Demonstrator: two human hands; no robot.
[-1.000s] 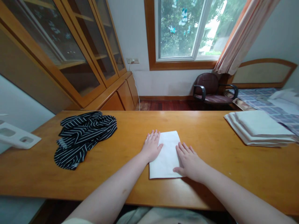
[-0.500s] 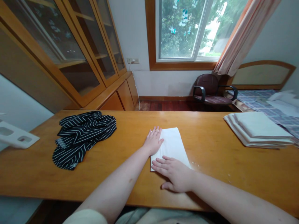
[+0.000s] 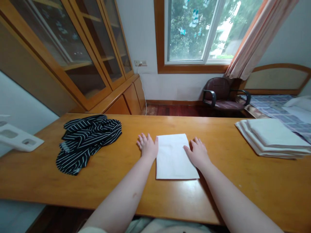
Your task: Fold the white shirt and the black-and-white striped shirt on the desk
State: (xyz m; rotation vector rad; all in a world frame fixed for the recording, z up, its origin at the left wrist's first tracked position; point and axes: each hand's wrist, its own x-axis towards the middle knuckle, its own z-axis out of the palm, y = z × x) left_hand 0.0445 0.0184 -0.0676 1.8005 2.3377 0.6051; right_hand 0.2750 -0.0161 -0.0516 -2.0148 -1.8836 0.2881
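A folded white cloth (image 3: 173,158) lies flat on the wooden table in front of me, roughly rectangular with straight edges. My left hand (image 3: 148,148) rests at its left edge, thumb against the side and fingers spread on the tabletop. On the opposite side, my right hand (image 3: 199,154) lies open, its thumb tip over the right edge of the cloth and the other fingers on the wood. Neither hand grips the cloth.
A crumpled black garment with white stripes (image 3: 88,139) lies on the left of the table (image 3: 136,197). Several folded white cloths (image 3: 269,132) are stacked at the right. A white plastic object (image 3: 21,137) juts in at the left edge. Behind the table stands an office chair (image 3: 218,92).
My left hand has slid off the cloth's upper left to its left edge. My right hand has moved from the lower part of the cloth up to its right edge.
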